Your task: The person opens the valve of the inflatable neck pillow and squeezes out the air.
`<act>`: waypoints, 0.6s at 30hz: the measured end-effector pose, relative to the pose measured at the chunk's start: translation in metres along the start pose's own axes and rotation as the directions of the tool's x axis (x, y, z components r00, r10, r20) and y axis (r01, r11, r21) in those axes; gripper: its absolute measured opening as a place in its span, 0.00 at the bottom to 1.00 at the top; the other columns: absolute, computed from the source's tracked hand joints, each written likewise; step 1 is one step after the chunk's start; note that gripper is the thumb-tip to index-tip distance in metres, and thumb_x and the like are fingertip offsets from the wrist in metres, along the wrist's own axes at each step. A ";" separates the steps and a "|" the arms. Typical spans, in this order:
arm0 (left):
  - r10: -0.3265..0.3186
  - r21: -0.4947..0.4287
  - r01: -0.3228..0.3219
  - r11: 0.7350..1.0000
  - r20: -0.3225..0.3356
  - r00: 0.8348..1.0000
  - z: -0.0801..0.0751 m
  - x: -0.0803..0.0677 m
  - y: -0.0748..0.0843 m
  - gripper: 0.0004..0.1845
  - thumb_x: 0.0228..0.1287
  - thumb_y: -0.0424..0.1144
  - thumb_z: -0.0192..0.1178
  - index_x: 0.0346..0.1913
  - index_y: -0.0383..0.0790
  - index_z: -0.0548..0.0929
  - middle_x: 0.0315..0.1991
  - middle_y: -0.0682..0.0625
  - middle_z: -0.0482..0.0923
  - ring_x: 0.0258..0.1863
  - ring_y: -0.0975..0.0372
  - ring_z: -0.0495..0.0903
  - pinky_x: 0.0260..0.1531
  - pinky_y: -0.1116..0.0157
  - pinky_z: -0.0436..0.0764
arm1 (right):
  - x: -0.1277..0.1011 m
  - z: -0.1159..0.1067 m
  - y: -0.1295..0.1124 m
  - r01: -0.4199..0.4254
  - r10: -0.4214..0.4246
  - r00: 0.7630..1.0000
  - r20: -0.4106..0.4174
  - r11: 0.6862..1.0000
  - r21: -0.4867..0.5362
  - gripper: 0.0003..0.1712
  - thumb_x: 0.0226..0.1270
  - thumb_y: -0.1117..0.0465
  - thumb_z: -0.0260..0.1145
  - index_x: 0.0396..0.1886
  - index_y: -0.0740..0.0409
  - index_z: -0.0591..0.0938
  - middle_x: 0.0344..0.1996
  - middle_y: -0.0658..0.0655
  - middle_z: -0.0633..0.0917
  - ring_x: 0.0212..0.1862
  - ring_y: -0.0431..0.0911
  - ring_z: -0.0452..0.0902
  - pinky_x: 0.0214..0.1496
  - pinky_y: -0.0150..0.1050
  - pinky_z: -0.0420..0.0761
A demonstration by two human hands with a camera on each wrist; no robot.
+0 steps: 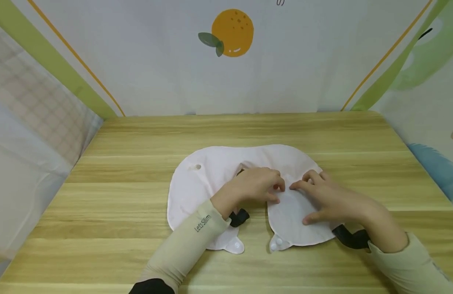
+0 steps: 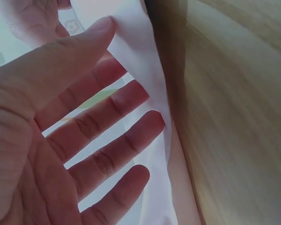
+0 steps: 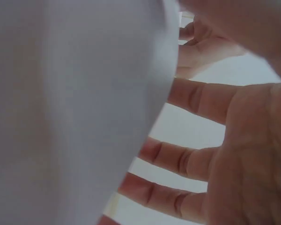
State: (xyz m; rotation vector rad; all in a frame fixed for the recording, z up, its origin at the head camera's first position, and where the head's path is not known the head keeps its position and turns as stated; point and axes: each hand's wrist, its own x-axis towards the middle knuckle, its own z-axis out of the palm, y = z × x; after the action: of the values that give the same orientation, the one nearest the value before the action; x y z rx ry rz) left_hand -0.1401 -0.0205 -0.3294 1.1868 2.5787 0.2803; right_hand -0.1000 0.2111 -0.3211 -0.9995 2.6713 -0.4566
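Observation:
A pale pink-white cloth bib (image 1: 189,192) lies spread on the table in a broad U, with a rounded snap tab at each lower end. Over its inner edge reaches my left hand (image 1: 257,183), fingertips touching the cloth, fingers and thumb apart. The left wrist view shows those fingers loosely extended against the fabric edge (image 2: 154,70). My right hand (image 1: 333,200) rests on the right lobe, fingers spread and lightly bent. In the right wrist view the cloth (image 3: 103,103) hides the right fingertips.
The wood-grain table (image 1: 119,183) extends around the bib on all sides. A white curtain with a printed orange (image 1: 233,32) hangs behind the far edge. Black wrist mounts (image 1: 353,239) sit at both wrists, close to the cloth.

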 end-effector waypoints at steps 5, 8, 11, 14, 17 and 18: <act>-0.014 -0.014 0.014 1.000 0.000 1.000 0.000 -0.001 0.001 0.15 0.62 0.48 0.69 0.51 0.52 0.86 0.43 0.60 0.80 0.43 0.67 0.79 0.44 0.70 0.78 | 0.002 0.001 -0.001 0.010 -0.010 1.000 0.017 1.000 0.002 0.38 0.49 0.45 0.80 0.60 0.46 0.77 0.48 0.48 0.73 0.49 0.47 0.64 0.48 0.42 0.72; -0.019 -0.018 0.019 1.000 0.000 1.000 0.000 -0.002 0.001 0.15 0.62 0.48 0.69 0.51 0.52 0.86 0.43 0.60 0.80 0.44 0.67 0.79 0.45 0.69 0.78 | 0.003 0.001 -0.001 0.008 -0.008 1.000 0.029 1.000 0.004 0.38 0.49 0.44 0.79 0.61 0.46 0.77 0.49 0.49 0.74 0.49 0.47 0.64 0.48 0.42 0.72; -0.024 -0.018 0.024 1.000 0.000 1.000 0.001 -0.002 0.001 0.15 0.62 0.48 0.69 0.51 0.51 0.86 0.44 0.60 0.81 0.44 0.67 0.78 0.45 0.69 0.78 | 0.004 0.003 -0.001 0.006 -0.006 0.999 0.035 1.000 0.002 0.39 0.48 0.44 0.80 0.62 0.46 0.77 0.51 0.49 0.74 0.49 0.47 0.65 0.48 0.43 0.72; -0.034 -0.023 0.034 0.999 0.003 0.999 0.002 -0.001 0.000 0.16 0.62 0.48 0.69 0.51 0.51 0.86 0.46 0.60 0.81 0.44 0.67 0.79 0.45 0.69 0.78 | 0.005 0.004 0.000 0.004 -0.004 0.999 0.040 1.000 0.004 0.41 0.48 0.44 0.80 0.62 0.47 0.77 0.52 0.51 0.75 0.49 0.48 0.67 0.50 0.45 0.73; -0.047 -0.028 0.047 0.998 0.006 0.999 0.003 -0.001 0.000 0.15 0.62 0.47 0.69 0.51 0.51 0.86 0.47 0.60 0.82 0.44 0.67 0.79 0.45 0.68 0.79 | 0.006 0.004 0.000 0.003 -0.003 0.999 0.044 1.000 0.016 0.41 0.47 0.44 0.80 0.63 0.48 0.76 0.53 0.52 0.74 0.49 0.49 0.68 0.51 0.48 0.74; -0.050 -0.027 0.050 0.998 0.007 0.999 0.003 -0.001 0.000 0.15 0.62 0.47 0.69 0.51 0.51 0.86 0.47 0.60 0.82 0.44 0.67 0.79 0.45 0.68 0.79 | 0.006 0.004 0.001 0.004 -0.004 0.999 0.046 1.000 0.021 0.42 0.48 0.43 0.80 0.63 0.48 0.76 0.53 0.53 0.74 0.50 0.50 0.68 0.52 0.49 0.74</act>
State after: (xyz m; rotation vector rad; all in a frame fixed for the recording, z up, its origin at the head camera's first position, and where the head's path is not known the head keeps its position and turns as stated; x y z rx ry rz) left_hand -0.1385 -0.0206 -0.3323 1.1103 2.5864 0.2997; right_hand -0.1032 0.2067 -0.3260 -0.9976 2.6191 -0.4551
